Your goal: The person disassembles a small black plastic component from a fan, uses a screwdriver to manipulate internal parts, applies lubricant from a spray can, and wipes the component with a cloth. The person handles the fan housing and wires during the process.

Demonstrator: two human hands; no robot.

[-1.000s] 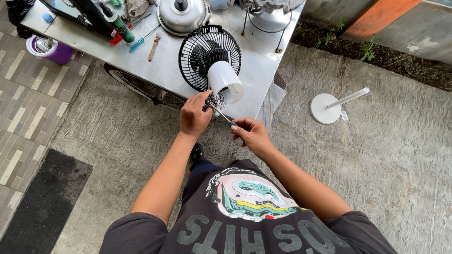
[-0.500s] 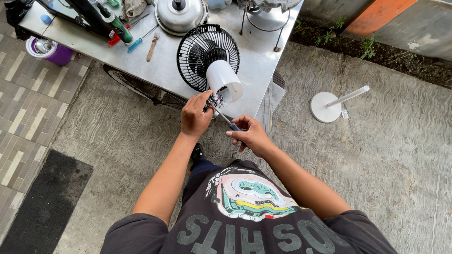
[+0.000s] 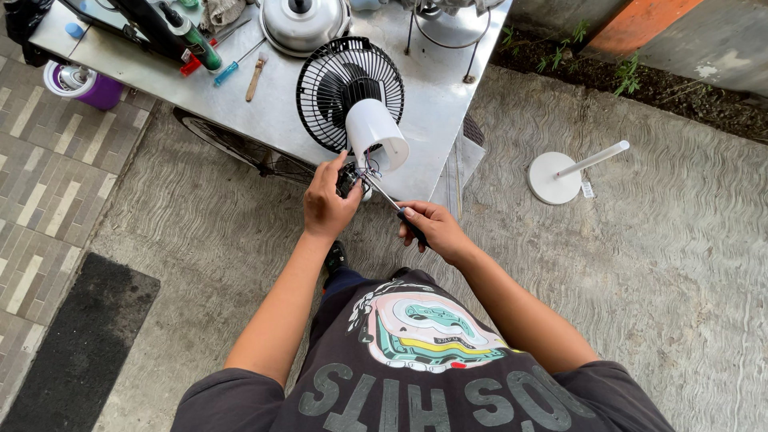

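White plastic motor housing [image 3: 376,132] of a small black-grilled fan [image 3: 346,90] lies at the tabletop [image 3: 436,112] edge, upper centre. Left hand [image 3: 326,200] grips its wired underside; right hand [image 3: 432,228] is closed around a screwdriver [image 3: 390,202] aimed there. Behind stand a steel pot lid [image 3: 304,24], blue-handled screwdriver [image 3: 234,66] and brush [image 3: 253,78]; a white fan stand [image 3: 564,172] lies on the concrete at right.

Bright, even daylight fills the scene, soft and diffuse, with no hard shadows on the concrete floor [image 3: 640,280]. A mild sheen sits on the metal table [image 3: 436,104], and the pot lid [image 3: 302,24] catches a small highlight. A faint shadow pools under the table edge. Focus is crisp from the shirt [image 3: 424,360] up to the black fan grille [image 3: 350,92]. Wide-angle distortion bends the paving [image 3: 48,168] and stretches the corners. No motion blur shows.
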